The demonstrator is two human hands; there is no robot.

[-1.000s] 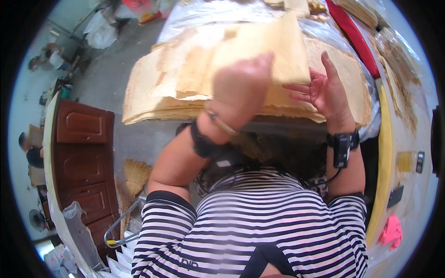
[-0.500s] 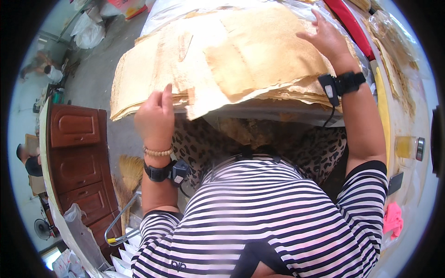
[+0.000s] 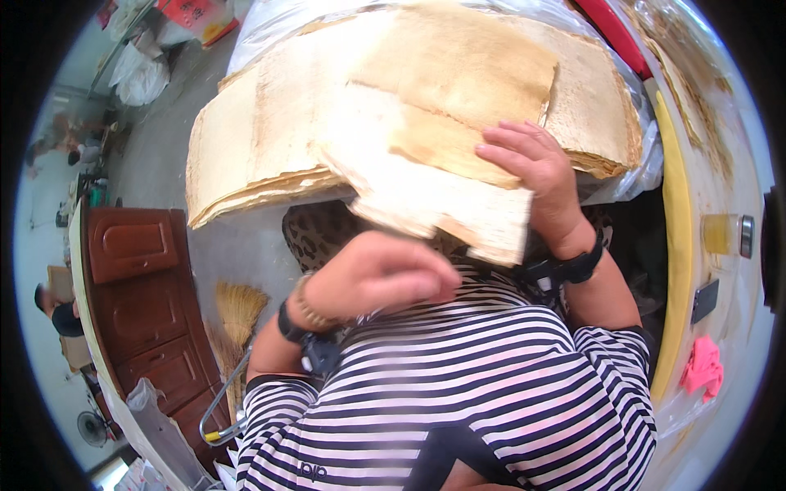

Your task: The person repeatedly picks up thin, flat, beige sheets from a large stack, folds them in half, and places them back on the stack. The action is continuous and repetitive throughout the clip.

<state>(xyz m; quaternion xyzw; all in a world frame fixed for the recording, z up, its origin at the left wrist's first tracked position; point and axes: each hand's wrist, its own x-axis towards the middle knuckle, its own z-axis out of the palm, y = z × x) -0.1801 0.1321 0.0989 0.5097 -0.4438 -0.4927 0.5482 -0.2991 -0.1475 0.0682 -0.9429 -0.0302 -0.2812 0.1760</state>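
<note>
The right hand (image 3: 536, 176) is pressing open fingers on a thin, brittle veneer sheet (image 3: 426, 188); the left hand (image 3: 381, 274) is supporting its underside, grip hidden.

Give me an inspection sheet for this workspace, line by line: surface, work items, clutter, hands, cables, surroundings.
Surface: table under clear plastic sheeting, mostly covered.
Work items: stack of thin tan veneer-like sheets; one loose pale sheet lifted toward the person.
Clutter: pink cloth, glass of yellow liquid, dark flat phone-like object on the right.
Hands: right hand on the loose sheet; left hand at its near edge, grip unclear.
Cables: black lead at right wristband.
Surroundings: red-brown wooden cabinet, straw broom, white bags.
</note>
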